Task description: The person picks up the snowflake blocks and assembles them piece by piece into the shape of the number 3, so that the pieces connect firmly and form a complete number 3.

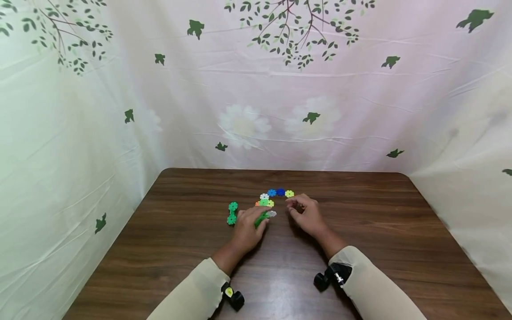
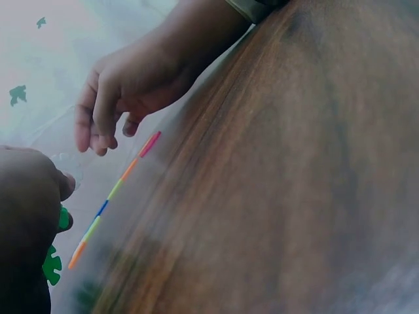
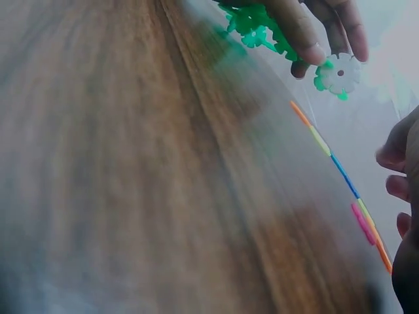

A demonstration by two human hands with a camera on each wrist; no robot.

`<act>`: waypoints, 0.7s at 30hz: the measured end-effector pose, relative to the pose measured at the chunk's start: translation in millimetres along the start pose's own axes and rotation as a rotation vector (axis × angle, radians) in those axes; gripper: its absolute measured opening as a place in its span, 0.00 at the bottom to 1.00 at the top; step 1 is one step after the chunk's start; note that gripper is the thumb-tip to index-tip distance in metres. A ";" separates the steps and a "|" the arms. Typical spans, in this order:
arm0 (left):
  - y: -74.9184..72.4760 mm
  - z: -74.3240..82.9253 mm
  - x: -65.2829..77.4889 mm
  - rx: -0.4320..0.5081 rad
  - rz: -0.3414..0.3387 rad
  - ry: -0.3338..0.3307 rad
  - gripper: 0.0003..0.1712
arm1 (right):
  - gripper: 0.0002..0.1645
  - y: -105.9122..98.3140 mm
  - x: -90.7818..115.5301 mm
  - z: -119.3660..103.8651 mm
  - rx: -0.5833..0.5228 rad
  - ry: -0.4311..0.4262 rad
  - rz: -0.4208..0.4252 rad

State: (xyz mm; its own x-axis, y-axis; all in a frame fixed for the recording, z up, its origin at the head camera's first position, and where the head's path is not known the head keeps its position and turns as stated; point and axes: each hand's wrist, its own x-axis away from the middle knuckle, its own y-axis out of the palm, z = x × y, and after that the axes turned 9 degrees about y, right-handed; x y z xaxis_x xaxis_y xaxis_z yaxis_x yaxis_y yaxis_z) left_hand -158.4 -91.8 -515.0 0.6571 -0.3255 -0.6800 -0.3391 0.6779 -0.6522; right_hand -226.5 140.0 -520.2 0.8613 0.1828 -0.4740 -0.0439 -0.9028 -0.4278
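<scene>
In the head view my left hand (image 1: 247,230) pinches a linked run of flower-shaped green interlocking discs (image 1: 262,218) between thumb and fingers. A clear whitish disc (image 3: 342,73) is joined at the end of that run, as the right wrist view shows. My right hand (image 1: 308,215) hovers just right of it, fingers loosely bent, with nothing visible between them. Beyond the hands curves a row of discs: a white disc (image 1: 264,196), a light blue disc (image 1: 272,192), a dark blue disc (image 1: 281,192) and a yellow disc (image 1: 290,194), the last close to my right fingertips.
Left of my left hand, two joined green discs (image 1: 232,214) lie on the brown wooden table (image 1: 192,249). Edge-on in the left wrist view, a coloured strip of discs (image 2: 101,208) ends in a pink piece (image 2: 150,144). A patterned white cloth (image 1: 280,89) hangs behind the table.
</scene>
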 end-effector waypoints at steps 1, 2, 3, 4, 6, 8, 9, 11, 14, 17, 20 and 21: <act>0.4 -0.3 0.0 -0.002 0.001 0.004 0.23 | 0.12 -0.2 0.4 -0.6 0.001 -0.013 -0.014; 1.3 -1.3 0.3 -0.004 0.005 0.016 0.23 | 0.13 -0.1 0.8 -1.2 0.006 -0.029 -0.032; 3.9 -5.0 1.6 -0.005 0.014 0.038 0.23 | 0.12 0.2 1.1 -2.0 0.013 -0.052 -0.052; 4.6 -6.3 2.0 -0.004 0.020 0.056 0.23 | 0.12 0.7 1.4 -2.9 0.019 -0.075 -0.079; 6.3 -9.4 3.1 0.004 0.029 0.085 0.23 | 0.11 2.4 1.7 -4.9 0.027 -0.117 -0.129; 9.6 -14.5 5.1 0.020 0.035 0.110 0.22 | 0.10 4.5 2.1 -6.8 0.031 -0.145 -0.172; 11.8 -17.8 6.4 0.025 0.033 0.121 0.22 | 0.09 5.8 2.2 -7.7 0.028 -0.156 -0.190; 13.4 -19.8 7.5 0.034 0.016 0.129 0.23 | 0.07 8.3 2.5 -8.6 0.019 -0.173 -0.213; 18.6 -25.3 9.9 0.018 -0.005 0.135 0.24 | 0.06 11.5 2.3 -9.5 0.014 -0.216 -0.216; 20.2 -25.6 9.8 -0.001 -0.024 0.118 0.24 | 0.06 12.8 1.9 -10.5 0.006 -0.249 -0.208; 15.6 -18.4 7.1 0.001 -0.039 0.092 0.24 | 0.07 12.2 2.2 -12.8 -0.017 -0.242 -0.215; 13.2 -15.0 5.8 -0.006 -0.045 0.088 0.24 | 0.07 11.8 2.4 -13.9 -0.028 -0.231 -0.221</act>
State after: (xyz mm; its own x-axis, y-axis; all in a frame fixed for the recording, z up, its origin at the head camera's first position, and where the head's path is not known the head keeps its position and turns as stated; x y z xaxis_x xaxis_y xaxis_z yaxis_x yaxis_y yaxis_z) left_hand -169.2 -94.6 -532.6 0.6097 -0.4123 -0.6770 -0.3151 0.6576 -0.6843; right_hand -217.9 124.4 -515.8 0.7106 0.4561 -0.5358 0.1483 -0.8414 -0.5196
